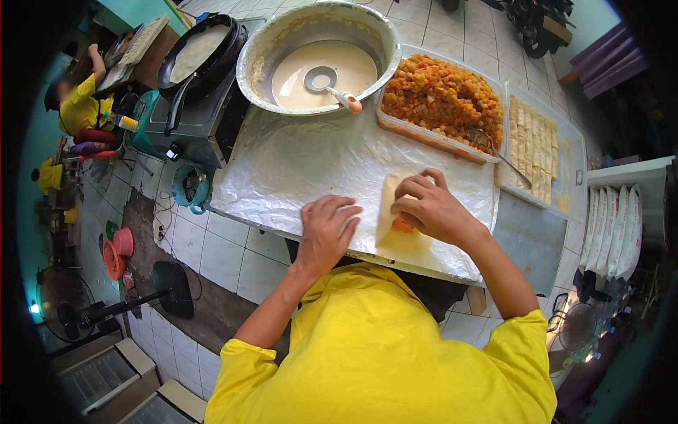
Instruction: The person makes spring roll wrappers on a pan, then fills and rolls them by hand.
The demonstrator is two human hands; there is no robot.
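Thin crêpe wrapper (387, 212) in play, close to the near edge of the counter (282, 162), right of its middle!
Right hand (429, 208) arches over it, fingers curled at the orange filling (403, 225); whether they pinch the sheet, I can't tell. Left hand (327, 225) lies just beside, fingers loosely spread, gripping nothing visible. Light, even pressure should serve here: filling kept compact, soft sheet drawn snug, no tugging that might tear it. And what textures! Crinkled silvery counter top, moist diced heap (445, 92) in a rectangular clear tub (431, 143), smooth beige batter (291, 71) in a round basin (248, 78), slim pale rolls (533, 145) ranked toward the far-right corner.
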